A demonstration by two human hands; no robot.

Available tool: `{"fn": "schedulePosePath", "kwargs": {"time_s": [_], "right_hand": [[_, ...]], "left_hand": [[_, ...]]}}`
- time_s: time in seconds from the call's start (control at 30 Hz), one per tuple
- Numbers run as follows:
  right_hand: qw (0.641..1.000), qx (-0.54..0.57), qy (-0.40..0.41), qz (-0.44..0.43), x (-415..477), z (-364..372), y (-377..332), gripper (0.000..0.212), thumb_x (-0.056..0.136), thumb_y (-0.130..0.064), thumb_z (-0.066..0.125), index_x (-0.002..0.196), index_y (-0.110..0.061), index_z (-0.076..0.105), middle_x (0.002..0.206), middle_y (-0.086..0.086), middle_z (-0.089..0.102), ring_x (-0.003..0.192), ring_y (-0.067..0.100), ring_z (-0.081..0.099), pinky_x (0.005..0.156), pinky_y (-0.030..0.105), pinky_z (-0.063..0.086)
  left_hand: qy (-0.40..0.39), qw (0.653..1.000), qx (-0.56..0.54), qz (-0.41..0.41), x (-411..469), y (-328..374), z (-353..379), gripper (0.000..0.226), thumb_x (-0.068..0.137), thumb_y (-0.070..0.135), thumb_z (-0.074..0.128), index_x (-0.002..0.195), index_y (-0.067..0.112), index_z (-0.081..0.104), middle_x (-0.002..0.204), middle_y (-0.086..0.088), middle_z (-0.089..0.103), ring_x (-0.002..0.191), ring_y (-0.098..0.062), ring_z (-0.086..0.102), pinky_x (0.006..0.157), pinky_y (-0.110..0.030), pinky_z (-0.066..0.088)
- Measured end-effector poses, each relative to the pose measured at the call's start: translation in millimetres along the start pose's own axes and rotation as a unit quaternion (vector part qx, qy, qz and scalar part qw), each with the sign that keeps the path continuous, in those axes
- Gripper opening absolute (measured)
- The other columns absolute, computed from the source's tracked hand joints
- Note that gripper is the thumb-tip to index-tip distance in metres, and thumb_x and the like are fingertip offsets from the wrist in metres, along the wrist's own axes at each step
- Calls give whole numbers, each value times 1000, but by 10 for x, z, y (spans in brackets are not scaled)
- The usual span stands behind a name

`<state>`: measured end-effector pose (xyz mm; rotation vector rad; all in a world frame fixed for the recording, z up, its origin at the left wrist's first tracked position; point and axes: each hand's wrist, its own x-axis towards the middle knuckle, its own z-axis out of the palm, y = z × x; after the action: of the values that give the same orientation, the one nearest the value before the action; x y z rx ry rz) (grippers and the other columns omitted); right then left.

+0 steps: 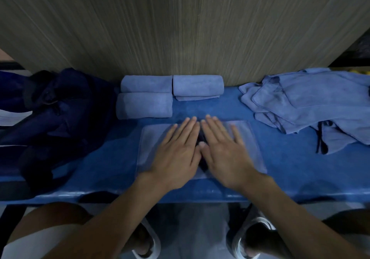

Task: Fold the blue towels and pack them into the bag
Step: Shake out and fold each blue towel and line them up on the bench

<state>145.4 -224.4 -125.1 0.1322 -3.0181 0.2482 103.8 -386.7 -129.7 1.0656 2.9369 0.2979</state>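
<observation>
A blue cloth (290,168) covers the table from left to right. Behind it stands a wall panel (180,28) of grey-brown wood grain, touching the table's far edge. Below the near edge a pale floor (192,228) shows, with a left shoe (148,242) and a right shoe (258,238), both dark with pale rims. White sheets (12,116) lie at the far left.

Bare bench (280,168) lies open along the front edge toward the right corner. Three folded towels (144,102) and a wooden panel (180,28) block the back edge; a dark bag (60,118) fills the left end, loose towels (300,102) the back right corner.
</observation>
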Motion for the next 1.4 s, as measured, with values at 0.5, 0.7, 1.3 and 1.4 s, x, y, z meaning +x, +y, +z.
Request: {"fn": "schedulePosePath", "kwargs": {"time_s": [0.5,0.7,1.3,1.4], "right_hand": [[993,-48,-57,92,-112,121,663,73,91,-61,-3,155,-29,10,163,-5,0,150,11,-4,121,42,-4],[988,-116,-58,87,-24,-43,474,79,90,-60,-10,155,-19,10,163,4,3,150,21,-3,118,56,-5],[998,-47,-47,18,-31,214,105,66,97,-47,11,152,-14,28,160,1,20,148,15,16,117,43,3],[998,-35,-45,9,79,133,-60,73,93,-49,1,153,-13,24,162,5,15,150,21,10,120,48,4]], "left_hand": [[-9,996,5,-93,-294,-491,108,72,94,57,5,156,21,4,163,6,-5,149,-8,-12,123,-34,-2],[3,995,36,-93,-170,-248,-71,75,92,53,3,156,13,7,164,-3,-1,151,-15,-5,123,-40,3],[7,991,3,-132,-396,-553,114,73,93,55,6,156,18,5,163,5,-4,149,-7,-10,122,-30,-3],[9,990,2,-138,-385,-537,134,74,92,53,5,156,17,4,164,3,-4,149,-9,-11,123,-33,-2]]}}
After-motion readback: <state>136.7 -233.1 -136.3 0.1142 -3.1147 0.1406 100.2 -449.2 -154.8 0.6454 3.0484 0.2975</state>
